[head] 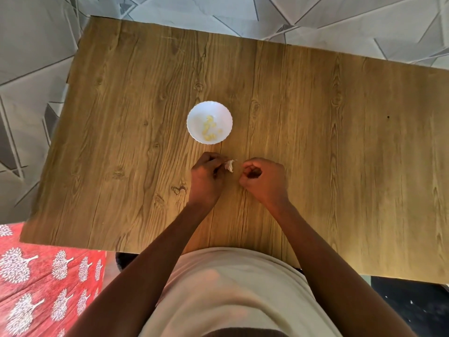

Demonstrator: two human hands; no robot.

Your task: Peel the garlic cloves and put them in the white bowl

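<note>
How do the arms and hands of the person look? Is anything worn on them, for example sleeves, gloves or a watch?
Both forearms are bare up to the lower edge of the picture; no sleeve shows on them. The left hand and the right hand wear no gloves, and no watch, bracelet or ring is visible. The person wears a cream top over the body.

Colours and patterns of the worktop scene.
A white bowl [194, 122] with pale yellow peeled cloves [209, 129] is shown on a table [315, 132] of light brown wood-grain print with darker knots. A whitish garlic skin [229, 165] is seen. The floor [36, 57] is patterned in grey angular facets; a red cloth [43, 283] is printed with white trees; a cream shirt [230, 293] is worn.
</note>
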